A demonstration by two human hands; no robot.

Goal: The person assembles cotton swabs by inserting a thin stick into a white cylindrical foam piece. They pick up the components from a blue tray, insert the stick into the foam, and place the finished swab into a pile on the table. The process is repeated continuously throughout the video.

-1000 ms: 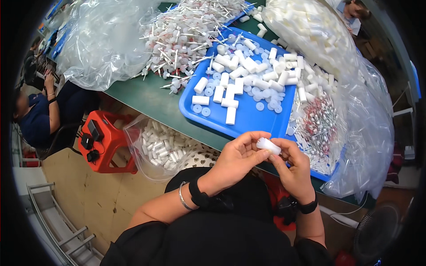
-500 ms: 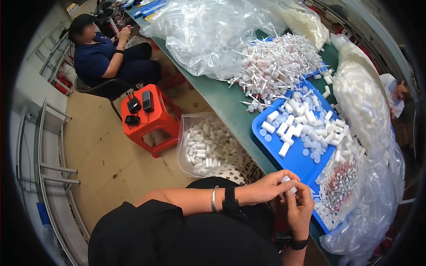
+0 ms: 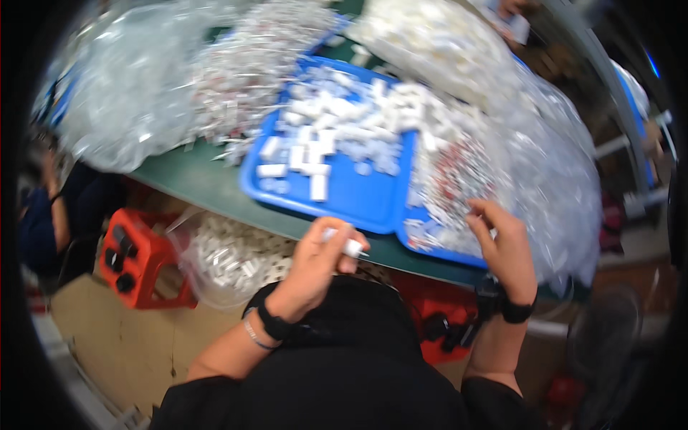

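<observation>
My left hand (image 3: 315,265) is closed around a small white plastic tube (image 3: 349,246), held over my lap just below the green table's edge. My right hand (image 3: 504,245) reaches into a second blue tray (image 3: 437,251) at the right, fingers among small red and white parts (image 3: 459,186); I cannot tell whether it holds one. A blue tray (image 3: 358,197) with several white tubes lies in front of me. The picture is blurred by motion.
Large clear plastic bags (image 3: 129,107) of parts cover the green table (image 3: 193,179) at left, back and right. A clear bag of white tubes (image 3: 229,258) hangs by my left knee. A red stool (image 3: 140,261) stands on the floor, and a seated person (image 3: 50,222) is at far left.
My hands have separated: the left keeps the white tube, the right has moved out to the tray of red and white parts. The view has swung back toward the table.
</observation>
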